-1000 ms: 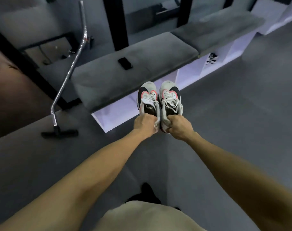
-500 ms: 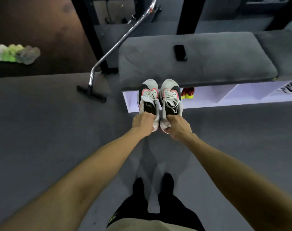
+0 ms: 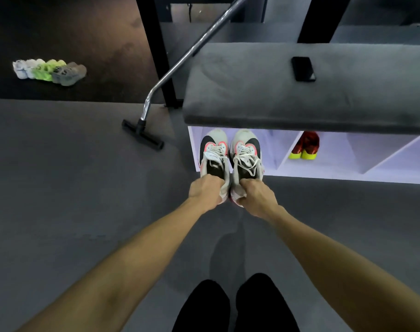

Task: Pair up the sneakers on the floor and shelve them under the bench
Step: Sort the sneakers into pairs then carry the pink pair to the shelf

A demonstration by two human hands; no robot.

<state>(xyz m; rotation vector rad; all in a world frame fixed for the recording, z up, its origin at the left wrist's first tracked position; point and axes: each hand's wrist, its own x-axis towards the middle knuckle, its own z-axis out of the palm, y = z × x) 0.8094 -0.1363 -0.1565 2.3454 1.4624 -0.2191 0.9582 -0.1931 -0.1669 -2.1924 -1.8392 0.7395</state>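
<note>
**Bench, shelf and floor in front of you**

You faced a long bench with a grey plush cushion top (image 3: 264, 92); a flat black phone-like slab (image 3: 303, 69) lay on it near the back edge. Under the cushion ran a white shelf split into open compartments (image 3: 376, 164). A pair of red shoes with yellow soles (image 3: 304, 146) stood in the second compartment from the left end, toes inward. The grey carpeted floor (image 3: 72, 176) carried a black floor nozzle on a chrome tube (image 3: 143, 135), just left of the bench. Farther left, on the dark brown floor (image 3: 89, 32), a row of white, green and grey shoes (image 3: 49, 71) sat side by side.
</note>
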